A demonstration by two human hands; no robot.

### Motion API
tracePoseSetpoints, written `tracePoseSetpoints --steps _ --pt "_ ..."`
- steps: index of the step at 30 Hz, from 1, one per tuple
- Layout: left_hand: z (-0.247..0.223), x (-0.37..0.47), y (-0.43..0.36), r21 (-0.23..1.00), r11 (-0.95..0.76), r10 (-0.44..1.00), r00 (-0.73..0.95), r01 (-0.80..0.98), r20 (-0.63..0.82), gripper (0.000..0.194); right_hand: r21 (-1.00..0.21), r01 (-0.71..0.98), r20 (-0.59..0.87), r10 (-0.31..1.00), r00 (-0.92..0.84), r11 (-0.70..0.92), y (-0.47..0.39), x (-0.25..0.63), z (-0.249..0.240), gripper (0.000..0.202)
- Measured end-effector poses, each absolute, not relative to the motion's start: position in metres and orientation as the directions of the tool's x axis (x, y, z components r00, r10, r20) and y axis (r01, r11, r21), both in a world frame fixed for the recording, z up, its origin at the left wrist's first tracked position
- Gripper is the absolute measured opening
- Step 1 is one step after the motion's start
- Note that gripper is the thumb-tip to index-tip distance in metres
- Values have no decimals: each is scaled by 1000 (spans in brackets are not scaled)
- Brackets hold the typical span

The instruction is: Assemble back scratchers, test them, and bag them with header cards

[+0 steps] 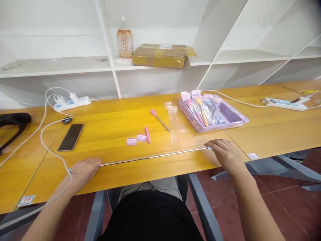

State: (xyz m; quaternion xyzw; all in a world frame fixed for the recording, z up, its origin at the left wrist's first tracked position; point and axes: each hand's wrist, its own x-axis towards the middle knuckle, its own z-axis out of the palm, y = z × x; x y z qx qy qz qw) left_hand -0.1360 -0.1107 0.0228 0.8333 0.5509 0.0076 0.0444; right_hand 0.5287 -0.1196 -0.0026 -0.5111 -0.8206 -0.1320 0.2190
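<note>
A thin metal telescopic back scratcher is stretched out between my two hands, above the table's front part. My left hand is closed around its left end, with a bit of light blue showing behind the fist. At the other end, my right hand pinches a light blue tip, whose shape is mostly covered by the fingers. Beyond the rod lie a pink-headed scratcher piece with a metal shaft, a pink handle tube, two small printed cards and clear plastic bags.
A purple display box with several bagged items stands at the right. To the left are a phone, white cables and a power strip. Another strip lies far right. Shelves behind hold a bottle and a taped carton.
</note>
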Motion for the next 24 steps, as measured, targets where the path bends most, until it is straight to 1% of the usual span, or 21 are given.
tracePoseSetpoints --steps 2,3,7,10,14,17,19,22,24 --pt "23 -129 -114 55 -425 903 427 904 -41 27 -49 907 476 808 -348 419 -121 528 -12 29" --pt "22 -125 -116 44 -430 902 431 902 -18 28 -79 913 465 825 -322 401 -123 527 -17 28" --pt "17 -121 -124 69 -440 890 424 896 170 31 -192 947 453 879 -147 257 -131 525 -34 36" --pt "11 -129 -127 68 -468 867 443 881 227 34 -259 953 471 882 -18 157 -136 527 -41 37" --pt "4 -135 -125 47 -510 828 475 859 299 37 -358 918 496 868 32 171 -138 528 -42 28" --pt "0 -134 -122 21 -548 782 503 836 368 40 -376 910 523 851 50 177 -138 523 -41 22" --pt "-3 -134 -121 9 -561 768 516 828 379 41 -370 915 534 843 68 161 -138 519 -41 22" --pt "-5 -137 -122 36 -574 765 521 818 380 40 -364 919 541 837 75 153 -140 518 -40 23" --pt "-4 -139 -125 66 -590 756 521 805 396 39 -363 914 554 830 55 181 -142 517 -37 23"
